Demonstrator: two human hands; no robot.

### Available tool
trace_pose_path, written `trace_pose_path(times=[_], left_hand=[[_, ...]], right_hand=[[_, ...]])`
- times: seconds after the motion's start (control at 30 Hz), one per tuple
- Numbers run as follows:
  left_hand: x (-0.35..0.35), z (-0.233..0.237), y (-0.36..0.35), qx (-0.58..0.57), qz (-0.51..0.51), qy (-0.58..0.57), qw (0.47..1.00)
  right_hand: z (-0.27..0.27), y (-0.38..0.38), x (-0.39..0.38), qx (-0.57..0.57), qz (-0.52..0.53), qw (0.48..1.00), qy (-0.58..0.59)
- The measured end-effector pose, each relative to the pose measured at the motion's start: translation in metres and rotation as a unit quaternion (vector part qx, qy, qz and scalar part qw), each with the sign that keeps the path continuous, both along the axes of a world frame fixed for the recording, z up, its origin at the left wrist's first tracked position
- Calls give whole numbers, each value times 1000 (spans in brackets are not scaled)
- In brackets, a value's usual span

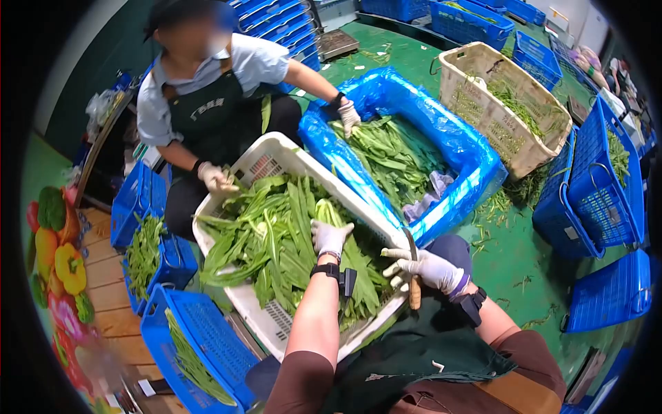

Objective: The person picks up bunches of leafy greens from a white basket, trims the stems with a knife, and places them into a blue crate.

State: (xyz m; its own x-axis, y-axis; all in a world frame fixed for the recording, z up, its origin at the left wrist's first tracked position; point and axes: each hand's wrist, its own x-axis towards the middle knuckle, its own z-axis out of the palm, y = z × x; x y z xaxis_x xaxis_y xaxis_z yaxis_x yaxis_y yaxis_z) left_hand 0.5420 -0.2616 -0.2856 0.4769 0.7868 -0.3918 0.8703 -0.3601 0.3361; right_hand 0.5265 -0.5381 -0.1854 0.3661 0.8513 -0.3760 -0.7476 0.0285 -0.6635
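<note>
My left hand (329, 239), in a white glove, rests on long leafy greens (276, 231) heaped in a white plastic crate (245, 303). Its thumb stands apart from the fingers, whose tips are partly lost among the leaves. At the crate's right corner, my gloved right hand (441, 271) holds a knife (414, 292) by its wooden handle, with the dark blade pointing up and some fingers stretched out. Across from me, a co-worker's gloved hand (216, 178) touches the crate's greens. The co-worker's other hand (349, 117) is on greens in a blue-lined container (476, 169).
A beige crate (476, 110) with green scraps stands beyond the lined container. Blue crates (607, 186) stack at the right, and more (214, 345) holding greens sit at the left. Leaf scraps litter the green floor (510, 276).
</note>
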Motion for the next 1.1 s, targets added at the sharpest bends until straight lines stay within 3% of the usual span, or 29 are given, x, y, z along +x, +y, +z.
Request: trace_pose_path(times=[0.1, 0.23, 0.3, 0.33, 0.37, 0.4, 0.47, 0.5, 0.53, 0.57, 0.6, 0.63, 0.7, 0.83, 0.87, 0.9, 0.93, 0.97, 1.03, 1.07, 1.1], left_hand=[[4, -2, -23, 31, -3, 99, 995], [-11, -58, 4, 80, 2, 2, 997], [-28, -48, 36, -167, -14, -180, 969], [-43, -29, 46, -369, -31, -261, 891], [-60, 1, 40, -361, -25, -265, 894], [-77, 28, 30, -349, -36, -327, 878], [-108, 78, 18, -322, -41, -395, 859], [-124, 100, 12, -281, -98, -406, 864], [-139, 118, 7, -238, -155, -413, 865], [-153, 130, 3, -229, -169, -394, 874], [-164, 143, -3, -194, -193, -385, 881], [-173, 156, -10, -159, -216, -375, 887], [-186, 187, -22, -133, -261, -330, 897], [-208, 214, -36, -86, -212, -437, 870], [-208, 215, -42, -43, -181, -475, 860], [-203, 210, -54, -53, -183, -481, 856], [-196, 183, -52, -39, -149, -486, 860], [-190, 189, -53, -26, -115, -489, 864], [-205, 207, -51, -26, -47, -466, 883], [-210, 194, -38, -80, -50, -506, 857], [-213, 196, -28, -134, -53, -545, 826]], right_hand=[[1, 9, 7, 71, -14, 997, -28], [15, 15, 13, 6, -20, 999, -28], [12, 14, 9, 6, -40, 998, -48], [7, 11, 11, -29, -18, 998, -60], [3, 12, 14, -61, 6, 995, -74], [16, 18, 9, -76, -58, 992, -80], [23, 32, 13, -137, -86, 967, -195], [37, 41, 20, -178, -80, 952, -237], [41, 55, 25, -145, -116, 892, -413], [47, 71, 30, -102, -149, 799, -573], [81, 85, 24, 12, -170, 770, -614], [94, 99, 20, 55, -155, 746, -646], [134, 109, -4, -22, 22, 773, -634], [129, 137, -35, -87, -31, 815, -572], [122, 144, -44, -86, -62, 792, -601], [124, 147, -57, -85, -51, 806, -584], [125, 150, -65, -71, -64, 758, -645], [124, 152, -71, -56, -77, 705, -703], [119, 154, -62, 31, -18, 908, -418], [139, 140, -57, 5, 36, 861, -508], [139, 137, -53, 10, 23, 696, -717]])
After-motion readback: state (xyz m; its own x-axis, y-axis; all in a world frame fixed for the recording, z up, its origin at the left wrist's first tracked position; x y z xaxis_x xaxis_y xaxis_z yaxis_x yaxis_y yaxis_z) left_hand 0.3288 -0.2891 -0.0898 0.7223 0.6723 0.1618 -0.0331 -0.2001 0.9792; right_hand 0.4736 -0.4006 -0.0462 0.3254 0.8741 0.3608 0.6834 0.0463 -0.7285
